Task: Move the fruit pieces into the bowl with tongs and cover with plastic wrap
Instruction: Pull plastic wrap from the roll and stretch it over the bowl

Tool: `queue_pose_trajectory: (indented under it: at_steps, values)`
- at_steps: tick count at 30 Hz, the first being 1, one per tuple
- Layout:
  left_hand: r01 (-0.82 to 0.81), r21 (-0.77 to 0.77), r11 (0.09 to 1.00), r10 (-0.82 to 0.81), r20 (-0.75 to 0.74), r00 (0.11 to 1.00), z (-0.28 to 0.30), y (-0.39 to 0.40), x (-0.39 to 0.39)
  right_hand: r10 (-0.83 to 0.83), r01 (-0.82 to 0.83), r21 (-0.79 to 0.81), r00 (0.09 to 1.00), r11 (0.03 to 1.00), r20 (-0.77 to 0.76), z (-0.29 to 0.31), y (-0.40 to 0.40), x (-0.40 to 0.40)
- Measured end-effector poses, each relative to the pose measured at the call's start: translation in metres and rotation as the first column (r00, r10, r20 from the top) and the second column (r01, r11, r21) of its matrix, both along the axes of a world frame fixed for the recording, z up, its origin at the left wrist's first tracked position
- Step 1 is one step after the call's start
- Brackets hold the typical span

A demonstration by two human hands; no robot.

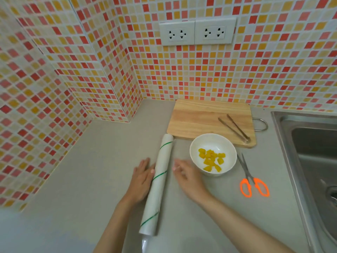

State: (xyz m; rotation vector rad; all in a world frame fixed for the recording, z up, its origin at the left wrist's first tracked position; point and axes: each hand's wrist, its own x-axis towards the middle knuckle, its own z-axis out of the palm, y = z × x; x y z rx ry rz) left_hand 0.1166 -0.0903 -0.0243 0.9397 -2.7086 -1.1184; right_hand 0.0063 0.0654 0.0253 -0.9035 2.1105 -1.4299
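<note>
A home kitchen: mosaic-tiled wall [200,75], steel sink [310,143], wooden cutting board [197,121] on the counter [91,170]

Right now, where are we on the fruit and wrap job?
Done: the yellow fruit pieces sit in the white bowl, and the tongs lie on the bare cutting board.
In hand: the left hand rests against the plastic wrap roll; the right hand is open beside it.
Left: the bowl is uncovered and the scissors lie untouched.
</note>
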Motion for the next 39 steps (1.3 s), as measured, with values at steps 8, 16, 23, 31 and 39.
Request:
queue_pose_trajectory:
  at_steps: [8, 16, 23, 31, 39]
  values:
    - [-0.053, 0.261, 0.964, 0.122, -0.256, 0.959, 0.016, 0.028, 0.004, -0.214, 0.269, 0.041, 0.655, 0.962, 0.724, -0.006, -0.027, 0.029]
    - [0.072, 0.362, 0.929, 0.134, -0.513, 0.848, 0.054, 0.054, -0.017, -0.309, 0.488, -0.139, 0.722, 0.862, 0.620, 0.032, -0.015, 0.005]
    - [0.051, 0.540, 0.840, 0.291, -0.528, 0.798, 0.067, 0.062, -0.030, -0.260, 0.434, -0.191, 0.778, 0.880, 0.572, 0.049, -0.005, -0.008]
    - [0.034, 0.762, 0.647, 0.416, -0.390, 0.821, 0.071, 0.063, -0.039, -0.103, 0.392, -0.306, 0.743, 0.868, 0.661, 0.063, 0.002, -0.017]
    - [0.141, 0.794, 0.592, 0.286, -0.370, 0.884, 0.076, 0.074, -0.037, -0.248, 0.496, -0.224, 0.715, 0.839, 0.654, 0.060, -0.001, -0.026]
